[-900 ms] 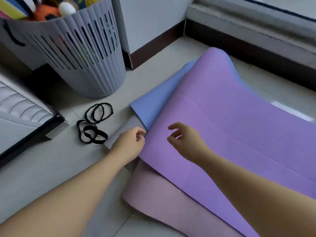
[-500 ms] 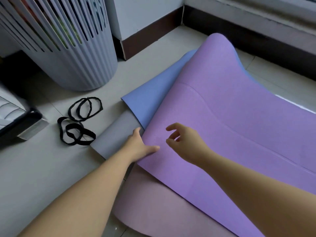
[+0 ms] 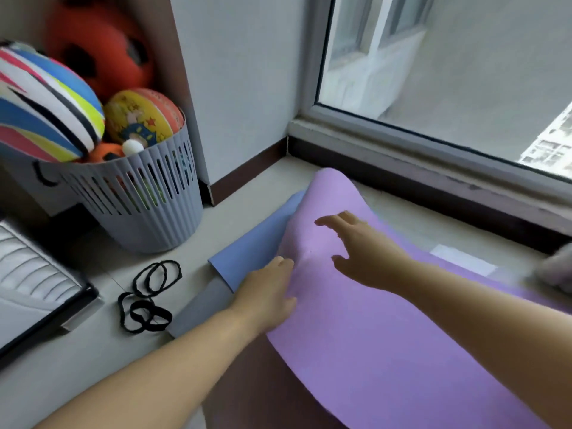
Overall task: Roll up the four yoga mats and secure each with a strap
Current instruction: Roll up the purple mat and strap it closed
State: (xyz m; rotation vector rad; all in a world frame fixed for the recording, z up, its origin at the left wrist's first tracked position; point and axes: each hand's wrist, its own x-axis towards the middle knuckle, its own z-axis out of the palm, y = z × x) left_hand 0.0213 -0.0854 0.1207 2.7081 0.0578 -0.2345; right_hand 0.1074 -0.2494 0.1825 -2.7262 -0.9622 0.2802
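Note:
A purple yoga mat point(image 3: 387, 351) lies on top of a stack on the floor, its near end lifted and bowed upward. Under it a blue mat point(image 3: 250, 252), a grey mat point(image 3: 201, 311) and a mauve mat point(image 3: 253, 385) stick out. My left hand point(image 3: 269, 295) holds the purple mat's end edge, fingers tucked under it. My right hand point(image 3: 356, 246) hovers with spread fingers over the raised part of the purple mat. Several black elastic straps point(image 3: 148, 298) lie in a heap on the floor left of the mats.
A grey slatted basket point(image 3: 148, 212) full of balls stands at the back left by the wall corner. A white and black device point(image 3: 34, 292) lies at the left. A window sill point(image 3: 433, 181) runs behind the mats. A blurred grey object point(image 3: 557, 270) shows at the right edge.
The camera has tilted up. My left hand has slid under the purple mat's edge and lifted it, so the end bows up. My right hand has moved further along the mat.

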